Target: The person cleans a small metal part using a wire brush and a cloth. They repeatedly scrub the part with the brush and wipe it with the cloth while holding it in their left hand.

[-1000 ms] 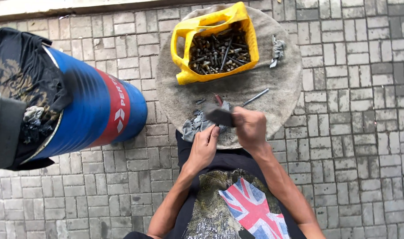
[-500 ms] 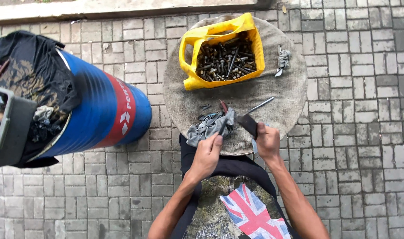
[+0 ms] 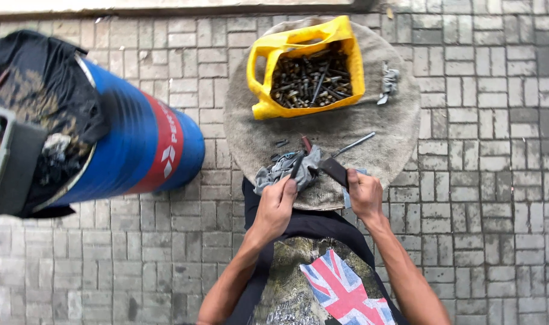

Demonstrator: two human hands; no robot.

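Observation:
I sit at a round, cloth-covered stump (image 3: 358,153). My left hand (image 3: 277,201) grips a dark, thin tool (image 3: 297,165) that rests on a crumpled grey rag (image 3: 286,171) at the near edge. My right hand (image 3: 364,194) is closed on a flat dark block (image 3: 334,170) at the stump's near right edge. A long metal rod (image 3: 354,144) lies just beyond the block. A small red-handled tool (image 3: 306,143) and a few dark bits lie beside the rag.
A yellow plastic container (image 3: 268,57) full of rusty bolts and screws stands at the stump's far side, with a small metal part (image 3: 389,81) to its right. A blue barrel (image 3: 136,150) draped with dark cloth stands at left on the brick paving.
My right hand has moved right and toward me with the dark block, away from the rag. My left hand now grips the thin tool on the rag.

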